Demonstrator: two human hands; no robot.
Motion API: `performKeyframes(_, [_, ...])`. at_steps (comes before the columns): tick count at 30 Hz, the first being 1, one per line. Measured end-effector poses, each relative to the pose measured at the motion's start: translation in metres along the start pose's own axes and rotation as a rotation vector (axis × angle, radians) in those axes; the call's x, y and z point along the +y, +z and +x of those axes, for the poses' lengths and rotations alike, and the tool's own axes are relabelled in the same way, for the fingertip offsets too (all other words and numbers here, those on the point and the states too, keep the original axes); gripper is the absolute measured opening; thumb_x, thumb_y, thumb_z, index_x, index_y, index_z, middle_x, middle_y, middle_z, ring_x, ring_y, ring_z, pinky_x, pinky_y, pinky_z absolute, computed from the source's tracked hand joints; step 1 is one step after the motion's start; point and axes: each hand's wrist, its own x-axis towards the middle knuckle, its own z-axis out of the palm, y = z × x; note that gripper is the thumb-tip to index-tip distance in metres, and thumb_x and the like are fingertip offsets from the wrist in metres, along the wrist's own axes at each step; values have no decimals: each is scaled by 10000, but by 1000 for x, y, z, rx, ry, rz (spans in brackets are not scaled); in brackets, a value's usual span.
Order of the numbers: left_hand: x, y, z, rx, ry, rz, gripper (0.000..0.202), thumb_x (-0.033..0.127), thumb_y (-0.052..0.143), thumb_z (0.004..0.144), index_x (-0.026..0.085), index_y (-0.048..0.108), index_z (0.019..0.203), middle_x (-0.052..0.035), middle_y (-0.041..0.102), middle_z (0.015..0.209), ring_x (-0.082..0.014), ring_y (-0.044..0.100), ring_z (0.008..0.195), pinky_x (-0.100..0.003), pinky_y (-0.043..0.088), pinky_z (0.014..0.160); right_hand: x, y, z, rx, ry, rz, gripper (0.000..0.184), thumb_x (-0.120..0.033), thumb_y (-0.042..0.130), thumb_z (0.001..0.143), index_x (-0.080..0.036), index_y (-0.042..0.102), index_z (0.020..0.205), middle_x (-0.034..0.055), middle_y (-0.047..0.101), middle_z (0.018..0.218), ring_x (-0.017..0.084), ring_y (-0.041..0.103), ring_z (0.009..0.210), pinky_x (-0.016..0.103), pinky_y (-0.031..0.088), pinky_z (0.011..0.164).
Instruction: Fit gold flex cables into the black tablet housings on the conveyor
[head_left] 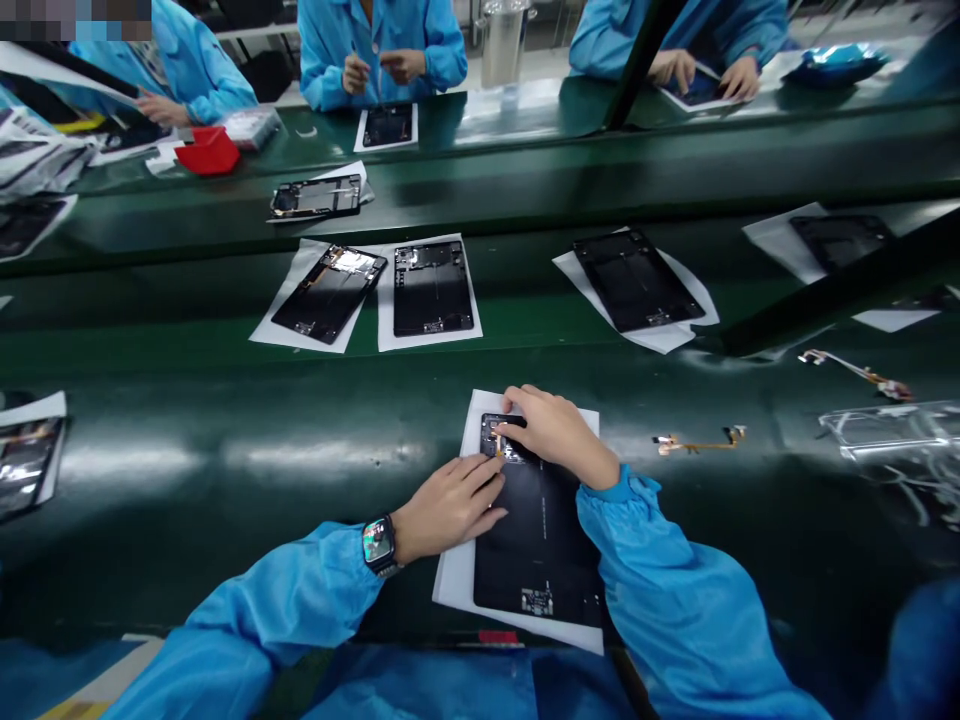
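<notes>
A black rectangular device back panel [536, 540] lies on a white sheet [457, 590] directly in front of me, its top end crowded with small components. My right hand [551, 430] is over that top end, its fingertips pinching a small orange flex cable [499, 445]. My left hand [450, 505], with a smartwatch [379, 545] on its wrist, rests just below, its extended fingertips on the panel's upper edge beside the cable. Both hands partly hide the panel's top end.
Several black panels on white sheets lie across the green belt. To the right are loose flex cables [701, 442] and a clear plastic tray [885, 440]. Co-workers in blue sleeves [379, 50] work on the far side, near a steel container [502, 45].
</notes>
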Motion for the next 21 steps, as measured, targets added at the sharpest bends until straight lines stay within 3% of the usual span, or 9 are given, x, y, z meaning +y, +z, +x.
performKeyframes(2, [-1, -2, 1, -22, -10, 18, 339, 353, 543, 955, 94, 582, 1170, -165, 551, 1329, -295, 520, 1223, -423, 499, 985, 3, -7, -7, 5, -13, 65, 104, -258, 572, 906, -211, 589, 996, 41, 602, 965, 178, 606, 844, 272, 396, 718])
performKeyframes(5, [-3, -5, 3, -69, 4, 33, 332, 325, 518, 966, 80, 577, 1183, -168, 542, 1340, -310, 500, 1244, -438, 492, 998, 4, -22, -26, 14, -50, 200, 243, -127, 407, 927, -193, 612, 1039, 66, 624, 1020, 173, 615, 908, 270, 428, 800])
performKeyframes(7, [-4, -9, 3, -92, 8, 24, 316, 300, 505, 967, 78, 580, 1179, -173, 538, 1344, -310, 497, 1250, -439, 495, 994, 2, -32, -43, 15, -28, 260, 285, -139, 379, 929, -201, 638, 1031, 69, 662, 1029, 189, 630, 922, 285, 448, 808])
performKeyframes(11, [-9, -17, -1, -125, 51, -40, 333, 342, 528, 954, 114, 594, 1186, -177, 489, 1404, -325, 427, 1328, -469, 476, 1024, -6, -43, -76, 22, 79, 320, 202, -268, 473, 916, -242, 672, 936, 34, 724, 912, 215, 665, 820, 310, 479, 757])
performKeyframes(16, [-12, -21, -11, -122, 102, -93, 315, 319, 545, 942, 126, 628, 1178, -176, 419, 1465, -346, 311, 1414, -490, 404, 1107, -12, -29, -104, 25, 108, 346, 190, -383, 489, 937, -258, 625, 891, 4, 684, 717, 204, 643, 647, 298, 459, 610])
performKeyframes(21, [-12, -17, -14, -87, 108, -121, 311, 303, 576, 923, 124, 631, 1172, -167, 457, 1435, -336, 311, 1417, -486, 382, 1131, -25, -7, -113, 33, 58, 320, 179, -322, 426, 972, -255, 571, 1052, 32, 710, 908, 208, 682, 760, 307, 498, 660])
